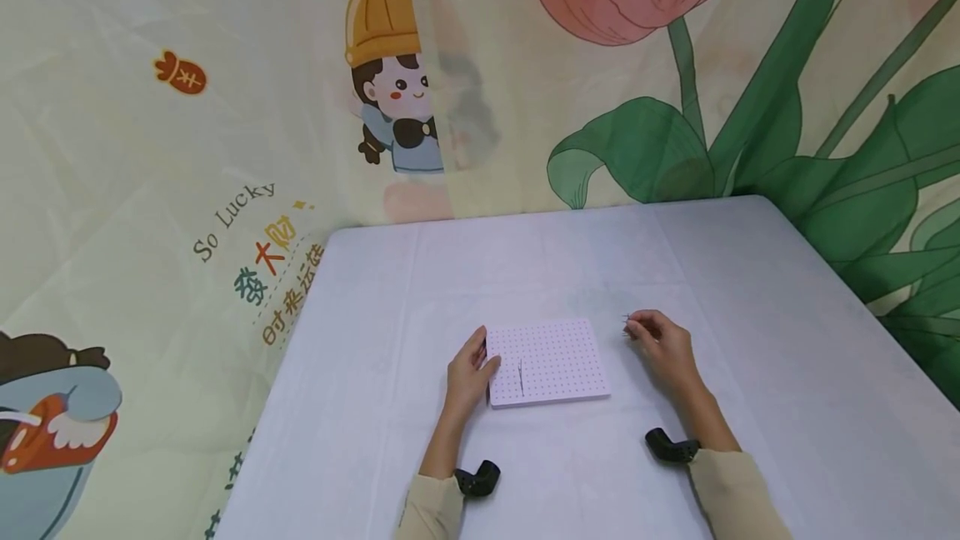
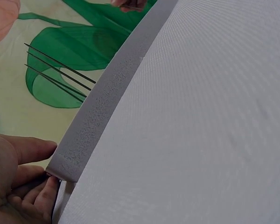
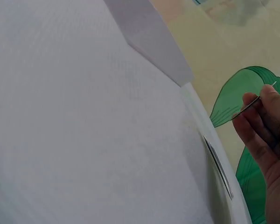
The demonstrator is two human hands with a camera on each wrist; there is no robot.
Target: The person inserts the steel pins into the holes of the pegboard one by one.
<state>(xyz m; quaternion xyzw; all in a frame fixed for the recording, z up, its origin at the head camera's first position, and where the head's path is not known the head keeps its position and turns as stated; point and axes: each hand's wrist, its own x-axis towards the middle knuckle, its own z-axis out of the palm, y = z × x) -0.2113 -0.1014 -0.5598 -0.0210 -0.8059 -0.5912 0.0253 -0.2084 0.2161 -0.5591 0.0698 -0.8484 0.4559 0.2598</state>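
Note:
A pale perforated board (image 1: 558,361) with rows of small holes lies on the white-covered table. At its left edge my left hand (image 1: 467,375) grips it, thumb on the upper face and the other fingers at the side and underneath. Several thin metal pins (image 2: 60,74) stand up from the board, near its left part. To the right of the board, apart from it, my right hand (image 1: 666,350) pinches one thin metal pin (image 3: 247,108) between thumb and fingers. Just below that hand a few similar pins (image 3: 218,167) lie together on the cloth.
The white cloth (image 1: 375,440) covers the table, whose far edge meets a printed backdrop (image 1: 487,65) with flowers and cartoon figures. Black wrist cameras (image 1: 670,446) sit at both sleeve cuffs.

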